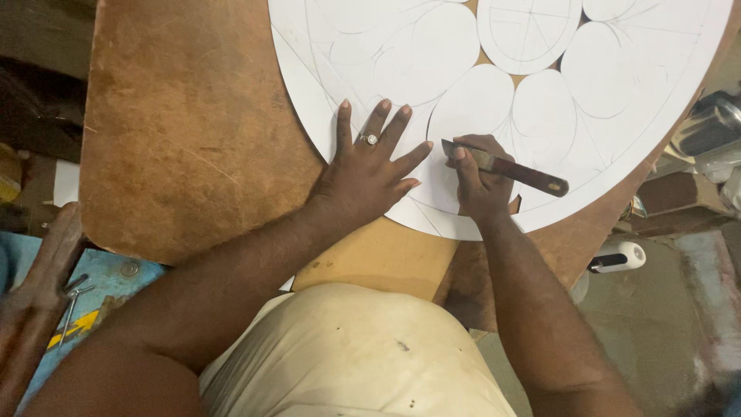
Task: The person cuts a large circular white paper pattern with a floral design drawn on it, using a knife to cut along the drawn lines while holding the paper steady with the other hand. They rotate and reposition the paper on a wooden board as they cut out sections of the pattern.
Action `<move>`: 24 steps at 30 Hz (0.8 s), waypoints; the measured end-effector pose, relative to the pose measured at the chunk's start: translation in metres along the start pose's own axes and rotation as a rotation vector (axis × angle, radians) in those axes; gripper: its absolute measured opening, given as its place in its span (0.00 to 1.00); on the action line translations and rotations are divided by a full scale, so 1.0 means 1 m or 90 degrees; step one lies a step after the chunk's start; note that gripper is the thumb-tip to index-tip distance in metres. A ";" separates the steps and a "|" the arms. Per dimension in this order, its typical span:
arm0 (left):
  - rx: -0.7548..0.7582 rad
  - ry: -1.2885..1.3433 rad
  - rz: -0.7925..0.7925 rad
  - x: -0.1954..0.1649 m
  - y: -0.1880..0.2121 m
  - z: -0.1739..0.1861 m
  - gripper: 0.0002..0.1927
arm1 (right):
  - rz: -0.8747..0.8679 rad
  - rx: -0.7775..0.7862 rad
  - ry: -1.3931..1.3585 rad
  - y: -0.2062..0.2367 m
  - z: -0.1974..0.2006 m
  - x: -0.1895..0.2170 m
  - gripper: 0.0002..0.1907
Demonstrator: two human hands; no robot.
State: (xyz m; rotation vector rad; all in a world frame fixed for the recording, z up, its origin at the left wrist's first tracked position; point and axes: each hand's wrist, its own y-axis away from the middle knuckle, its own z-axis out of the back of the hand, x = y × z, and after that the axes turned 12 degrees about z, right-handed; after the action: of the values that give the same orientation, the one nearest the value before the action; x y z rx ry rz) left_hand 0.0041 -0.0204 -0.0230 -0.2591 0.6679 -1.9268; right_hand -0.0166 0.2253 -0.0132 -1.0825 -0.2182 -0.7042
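White round paper sheet (pixel 617 131) w/ pencilled ovals is lying on brown board (pixel 193 139); we're mid-cut, left hand (pixel 367 174) spread flat on it, right hand (pixel 478 181) pinching wooden-handled knife (pixel 505 167). Next prob needs steady curve-following.

A white disc (pixel 617 131) (pencilled with oval petals) lies on a mottled rust-brown board (pixel 185 131).

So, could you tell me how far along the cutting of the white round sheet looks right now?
Partly done. The white round sheet already shows brown board through a gap beside its central oval, so some pieces seem cut out. In hand: the left hand presses the sheet flat while the right hand runs a knife along a petal outline. Many pencilled lines remain uncut.
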 end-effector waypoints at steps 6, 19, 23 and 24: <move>-0.024 -0.105 -0.032 -0.012 0.017 0.000 0.37 | 0.180 0.060 0.183 -0.013 0.005 -0.002 0.09; 0.047 -0.021 -0.138 -0.036 0.021 -0.020 0.34 | 0.090 -0.209 -0.036 -0.069 0.012 -0.033 0.14; -0.004 0.012 -0.145 -0.017 0.008 -0.031 0.34 | -0.040 -0.330 -0.168 0.006 -0.023 -0.004 0.17; -0.012 0.016 -0.151 -0.015 0.006 -0.033 0.34 | -0.063 -0.315 -0.126 0.020 -0.031 -0.001 0.18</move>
State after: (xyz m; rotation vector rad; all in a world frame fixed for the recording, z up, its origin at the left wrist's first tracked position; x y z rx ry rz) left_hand 0.0003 0.0020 -0.0517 -0.3392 0.6987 -2.1540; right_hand -0.0098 0.2043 -0.0431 -1.6260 -0.2759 -0.7593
